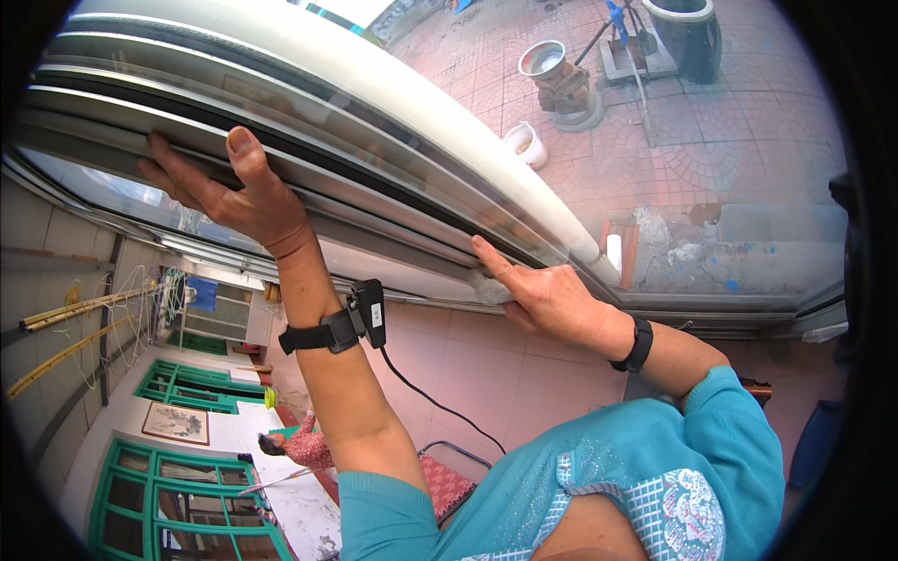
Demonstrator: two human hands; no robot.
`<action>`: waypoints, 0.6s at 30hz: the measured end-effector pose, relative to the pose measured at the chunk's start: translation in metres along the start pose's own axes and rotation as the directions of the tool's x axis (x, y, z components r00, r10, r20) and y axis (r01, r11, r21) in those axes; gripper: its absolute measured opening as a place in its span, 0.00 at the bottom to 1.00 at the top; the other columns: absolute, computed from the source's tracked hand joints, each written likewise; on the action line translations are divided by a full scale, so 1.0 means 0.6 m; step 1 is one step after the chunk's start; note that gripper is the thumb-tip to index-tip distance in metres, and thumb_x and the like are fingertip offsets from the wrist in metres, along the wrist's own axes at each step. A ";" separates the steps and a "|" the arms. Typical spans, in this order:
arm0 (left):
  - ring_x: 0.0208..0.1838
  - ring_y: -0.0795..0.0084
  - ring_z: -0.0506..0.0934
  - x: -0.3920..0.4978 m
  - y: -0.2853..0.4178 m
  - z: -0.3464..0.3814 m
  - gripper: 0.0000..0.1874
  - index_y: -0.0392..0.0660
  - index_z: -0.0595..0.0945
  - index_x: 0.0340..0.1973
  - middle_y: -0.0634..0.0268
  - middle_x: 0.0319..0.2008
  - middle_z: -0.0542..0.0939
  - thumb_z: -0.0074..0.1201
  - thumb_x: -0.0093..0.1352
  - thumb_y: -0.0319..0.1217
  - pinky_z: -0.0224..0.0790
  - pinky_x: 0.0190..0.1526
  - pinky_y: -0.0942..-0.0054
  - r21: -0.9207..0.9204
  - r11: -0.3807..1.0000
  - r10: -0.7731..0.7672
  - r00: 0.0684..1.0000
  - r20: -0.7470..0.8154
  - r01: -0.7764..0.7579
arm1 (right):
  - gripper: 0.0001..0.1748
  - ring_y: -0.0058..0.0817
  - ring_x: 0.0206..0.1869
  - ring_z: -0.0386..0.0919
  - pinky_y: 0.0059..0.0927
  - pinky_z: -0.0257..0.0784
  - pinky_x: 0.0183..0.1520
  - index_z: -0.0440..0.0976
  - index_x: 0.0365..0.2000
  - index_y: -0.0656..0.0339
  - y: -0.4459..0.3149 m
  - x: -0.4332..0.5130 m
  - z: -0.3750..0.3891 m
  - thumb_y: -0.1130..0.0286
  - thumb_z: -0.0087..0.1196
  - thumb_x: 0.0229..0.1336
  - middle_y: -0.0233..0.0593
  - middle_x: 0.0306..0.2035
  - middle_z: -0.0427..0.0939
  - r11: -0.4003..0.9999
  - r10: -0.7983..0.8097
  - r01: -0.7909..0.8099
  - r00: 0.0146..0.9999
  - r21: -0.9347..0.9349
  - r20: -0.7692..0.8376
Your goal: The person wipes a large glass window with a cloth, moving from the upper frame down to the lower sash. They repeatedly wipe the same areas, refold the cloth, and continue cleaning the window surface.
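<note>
In the head view my left hand (252, 196) is on the metal frame (379, 184) of a sliding glass window. Its thumb lies over the bright rail and its fingers spread along the grey side of the frame. My right hand (544, 294) presses a grey, fuzzy wad (489, 287), a cloth or scouring pad, against the same frame lower along its length. The right index finger stretches along the rail, while the other fingers are partly hidden behind the hand. Each wrist wears a black strap; the left one carries a small black device (368, 313) with a cable.
Through the glass, a tiled yard holds a dark bin (691, 45), a white bucket (526, 146) and a basin (544, 59) on stacked bricks. Behind my left arm are a person (309, 445), a red-patterned chair (445, 484), green window frames (189, 501) and poles with hangers (88, 305).
</note>
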State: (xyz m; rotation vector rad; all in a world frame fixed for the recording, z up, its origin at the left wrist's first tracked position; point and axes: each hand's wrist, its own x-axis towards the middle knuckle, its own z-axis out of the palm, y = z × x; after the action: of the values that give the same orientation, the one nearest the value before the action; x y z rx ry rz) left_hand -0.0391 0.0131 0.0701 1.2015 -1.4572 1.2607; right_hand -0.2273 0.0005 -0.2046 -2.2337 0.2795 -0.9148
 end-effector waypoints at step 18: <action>0.78 0.39 0.52 -0.002 -0.016 0.004 0.45 0.44 0.65 0.72 0.41 0.76 0.52 0.54 0.63 0.53 0.48 0.74 0.42 0.075 0.995 0.063 0.997 -0.053 -0.059 | 0.55 0.45 0.34 0.83 0.41 0.79 0.33 0.48 0.75 0.52 -0.007 0.019 -0.020 0.78 0.60 0.46 0.46 0.47 0.82 0.987 -0.163 0.162 0.970 -0.022 -0.182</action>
State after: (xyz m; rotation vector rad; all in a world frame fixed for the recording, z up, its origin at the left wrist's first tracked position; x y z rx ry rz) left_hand -0.0292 0.0104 0.0702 1.1681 -1.4279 1.3886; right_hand -0.2272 -0.0079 -0.1897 -2.2057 0.1845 -1.2122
